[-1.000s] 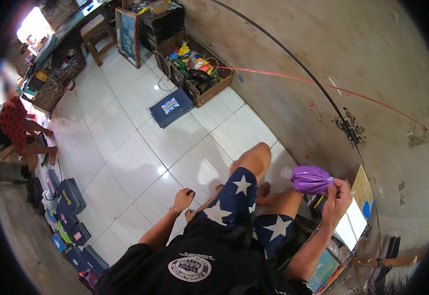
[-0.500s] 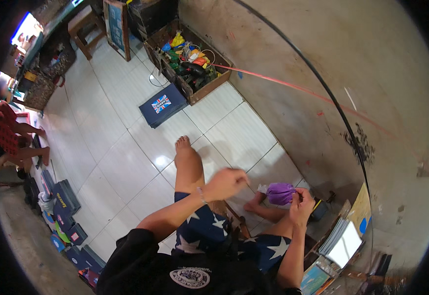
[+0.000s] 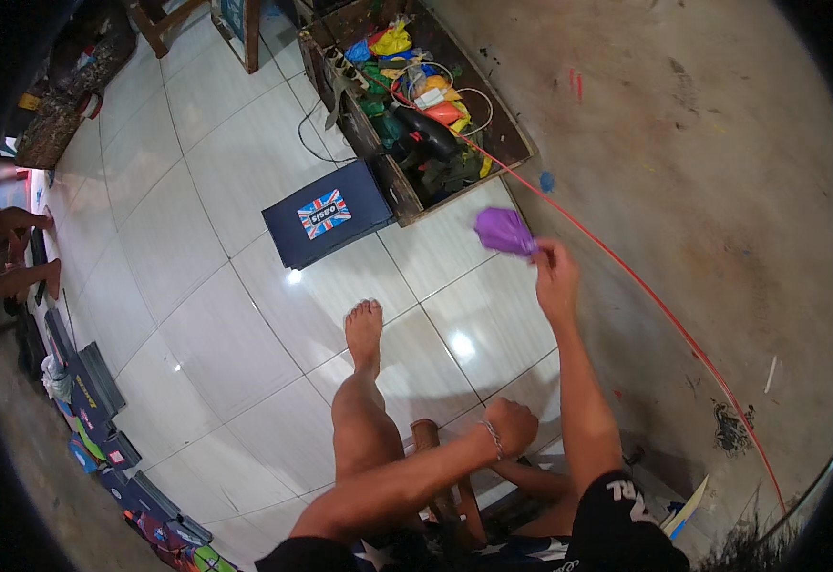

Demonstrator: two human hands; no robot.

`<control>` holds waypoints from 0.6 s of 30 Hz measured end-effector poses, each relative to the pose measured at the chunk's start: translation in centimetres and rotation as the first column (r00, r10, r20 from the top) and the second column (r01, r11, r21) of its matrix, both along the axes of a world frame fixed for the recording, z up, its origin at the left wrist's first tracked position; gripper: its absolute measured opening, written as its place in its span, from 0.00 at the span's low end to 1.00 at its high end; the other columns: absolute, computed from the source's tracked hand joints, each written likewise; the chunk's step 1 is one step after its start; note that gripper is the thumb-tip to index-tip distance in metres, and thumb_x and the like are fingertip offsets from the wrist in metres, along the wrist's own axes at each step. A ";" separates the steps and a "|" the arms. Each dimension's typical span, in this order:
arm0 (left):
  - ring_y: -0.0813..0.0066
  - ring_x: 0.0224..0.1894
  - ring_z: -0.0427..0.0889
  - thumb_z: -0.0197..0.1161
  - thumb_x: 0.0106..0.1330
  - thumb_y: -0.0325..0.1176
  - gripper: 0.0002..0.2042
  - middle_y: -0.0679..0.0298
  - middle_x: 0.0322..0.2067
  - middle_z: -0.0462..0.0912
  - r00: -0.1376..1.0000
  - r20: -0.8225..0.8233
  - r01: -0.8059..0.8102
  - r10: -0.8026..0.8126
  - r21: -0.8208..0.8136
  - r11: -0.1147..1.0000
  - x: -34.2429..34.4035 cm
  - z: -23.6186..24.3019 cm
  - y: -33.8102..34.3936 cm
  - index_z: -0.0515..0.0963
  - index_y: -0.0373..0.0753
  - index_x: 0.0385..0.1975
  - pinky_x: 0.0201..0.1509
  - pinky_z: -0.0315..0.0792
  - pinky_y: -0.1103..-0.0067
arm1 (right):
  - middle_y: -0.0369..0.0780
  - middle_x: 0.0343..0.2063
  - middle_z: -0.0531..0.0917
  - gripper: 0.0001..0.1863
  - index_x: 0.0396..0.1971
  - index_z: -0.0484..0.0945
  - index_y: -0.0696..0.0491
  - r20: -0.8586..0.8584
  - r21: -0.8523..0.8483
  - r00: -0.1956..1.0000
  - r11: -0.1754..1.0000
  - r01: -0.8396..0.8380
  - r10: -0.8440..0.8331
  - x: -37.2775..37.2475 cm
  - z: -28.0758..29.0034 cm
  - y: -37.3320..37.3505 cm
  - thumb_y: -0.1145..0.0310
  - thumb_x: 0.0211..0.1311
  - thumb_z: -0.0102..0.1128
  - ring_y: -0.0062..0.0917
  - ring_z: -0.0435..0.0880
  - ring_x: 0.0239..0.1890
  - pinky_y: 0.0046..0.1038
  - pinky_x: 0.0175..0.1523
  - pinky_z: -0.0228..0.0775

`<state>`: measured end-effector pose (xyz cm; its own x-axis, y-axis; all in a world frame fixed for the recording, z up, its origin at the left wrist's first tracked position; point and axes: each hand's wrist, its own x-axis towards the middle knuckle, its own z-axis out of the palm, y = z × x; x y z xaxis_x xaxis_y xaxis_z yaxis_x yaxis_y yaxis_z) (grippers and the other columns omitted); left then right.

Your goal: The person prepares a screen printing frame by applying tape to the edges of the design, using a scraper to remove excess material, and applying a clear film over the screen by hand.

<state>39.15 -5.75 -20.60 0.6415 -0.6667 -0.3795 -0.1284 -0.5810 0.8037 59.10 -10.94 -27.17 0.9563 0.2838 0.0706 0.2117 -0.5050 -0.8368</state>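
Note:
My right hand (image 3: pixel 556 276) is stretched forward near the wall, its fingers pinching the gathered end of a purple plastic bag (image 3: pixel 504 232). The bag bulges a little; what is inside it cannot be seen. It hangs over the tiles, just short of a wooden box (image 3: pixel 514 164) full of tools and colourful bags. Bent across in front of my body, my left hand (image 3: pixel 512 426) is curled into a loose fist above my legs, with a chain bracelet at the wrist. Its fingertips and palm are hidden.
A dark blue flat case (image 3: pixel 326 212) with a flag picture lies against the box. Inside the box sits a black hair-dryer-shaped tool (image 3: pixel 423 133). A red cord (image 3: pixel 626 267) runs from it along the wall. More dark cases (image 3: pixel 97 391) line the left; a wooden stool (image 3: pixel 164 24) stands far off.
My right hand has swung forward with the purple bag, from beside my knee toward the box. My left hand has come down and to the right. The view has shifted forward.

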 end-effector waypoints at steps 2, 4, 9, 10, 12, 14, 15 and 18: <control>0.65 0.39 0.87 0.58 0.60 0.34 0.09 0.59 0.33 0.87 0.995 -0.080 -0.051 0.053 0.034 0.998 0.8 0.2 0.0 0.86 0.44 0.29 0.40 0.78 0.71 | 0.40 0.25 0.80 0.05 0.38 0.76 0.60 0.007 0.019 0.999 0.999 -0.046 0.046 4.6 -2.8 3.1 0.79 0.63 0.54 0.22 0.81 0.30 0.24 0.38 0.71; 0.59 0.36 0.87 0.61 0.58 0.39 0.10 0.55 0.35 0.85 0.998 -0.035 -0.051 0.049 -0.054 0.997 0.9 0.9 0.6 0.85 0.42 0.32 0.36 0.79 0.67 | 0.39 0.25 0.80 0.05 0.37 0.77 0.58 0.014 -0.038 0.989 0.989 -0.146 0.146 7.4 -3.4 8.1 0.78 0.63 0.55 0.22 0.80 0.30 0.26 0.37 0.71; 0.68 0.47 0.83 0.62 0.56 0.39 0.09 0.62 0.36 0.85 0.975 -0.204 -0.077 0.083 0.037 0.996 2.9 2.6 1.0 0.85 0.41 0.26 0.45 0.77 0.68 | 0.45 0.28 0.82 0.06 0.36 0.78 0.58 0.009 -0.125 0.963 0.956 -0.266 0.269 12.1 -10.1 13.7 0.77 0.59 0.57 0.36 0.83 0.31 0.33 0.39 0.72; 0.67 0.53 0.80 0.60 0.58 0.39 0.11 0.62 0.42 0.84 0.971 -0.229 0.072 -0.069 0.007 0.997 3.6 3.2 1.3 0.85 0.42 0.32 0.53 0.73 0.68 | 0.45 0.28 0.82 0.06 0.36 0.78 0.58 0.008 -0.116 0.962 0.956 -0.269 0.272 12.2 -11.2 14.3 0.77 0.59 0.57 0.36 0.83 0.31 0.33 0.39 0.72; 0.66 0.59 0.76 0.58 0.59 0.40 0.13 0.61 0.47 0.84 0.943 -0.252 0.220 -0.217 -0.019 0.975 3.7 2.7 0.1 0.85 0.43 0.38 0.61 0.68 0.67 | 0.48 0.29 0.83 0.05 0.35 0.79 0.58 -0.011 -0.193 0.956 0.937 -0.290 0.294 12.3 -12.9 15.2 0.75 0.59 0.58 0.43 0.83 0.34 0.37 0.40 0.72; 0.65 0.65 0.67 0.52 0.64 0.41 0.19 0.62 0.59 0.74 0.935 -0.252 0.247 -0.249 -0.040 0.968 2.5 1.7 -2.0 0.77 0.46 0.54 0.68 0.58 0.68 | 0.48 0.30 0.84 0.07 0.36 0.80 0.56 -0.025 -0.203 0.963 0.942 -0.267 0.267 12.1 -15.6 14.9 0.74 0.59 0.58 0.43 0.83 0.35 0.39 0.42 0.73; 0.65 0.68 0.63 0.49 0.66 0.41 0.22 0.63 0.64 0.69 0.922 -0.243 0.296 -0.301 -0.057 0.953 2.5 1.5 -2.3 0.71 0.48 0.61 0.71 0.55 0.68 | 0.48 0.31 0.84 0.08 0.37 0.81 0.55 -0.026 -0.334 0.957 0.900 -0.280 0.288 12.2 -16.7 14.1 0.74 0.59 0.57 0.44 0.83 0.36 0.40 0.43 0.74; 0.65 0.71 0.58 0.46 0.69 0.44 0.25 0.66 0.68 0.65 0.929 -0.169 0.304 -0.329 -0.158 0.940 1.5 0.1 -3.9 0.67 0.50 0.66 0.73 0.51 0.67 | 0.48 0.36 0.85 0.13 0.42 0.83 0.52 -0.136 -0.608 0.921 0.703 -0.369 0.366 9.9 -16.1 13.2 0.75 0.60 0.54 0.46 0.83 0.41 0.43 0.50 0.74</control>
